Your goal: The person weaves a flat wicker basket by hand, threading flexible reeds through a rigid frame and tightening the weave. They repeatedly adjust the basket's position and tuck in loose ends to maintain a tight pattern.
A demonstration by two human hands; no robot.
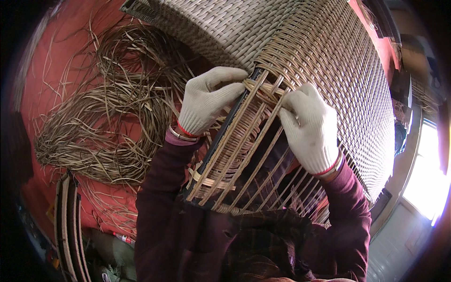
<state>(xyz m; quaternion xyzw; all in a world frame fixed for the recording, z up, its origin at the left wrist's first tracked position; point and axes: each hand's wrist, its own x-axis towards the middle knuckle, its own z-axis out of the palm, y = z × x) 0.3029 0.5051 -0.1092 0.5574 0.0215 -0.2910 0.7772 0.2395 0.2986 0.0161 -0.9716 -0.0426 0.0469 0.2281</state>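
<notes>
A large woven rattan piece [329,56] on a dark frame leans toward me, filling the upper middle and right. Its lower part is bare upright stakes [244,155] with no weave between them. My left hand [206,98], in a white glove, grips the dark frame edge at the weave's lower corner. My right hand [307,127], also gloved, pinches a tan rattan strand [263,89] where it threads between the stakes. Both hands meet at the edge of the weaving.
Loose coils of rattan strands [103,113] lie in a heap on a red floor [42,70] at the left. A curved dark-edged strip [68,221] stands at the lower left. A bright window [430,183] is at the right.
</notes>
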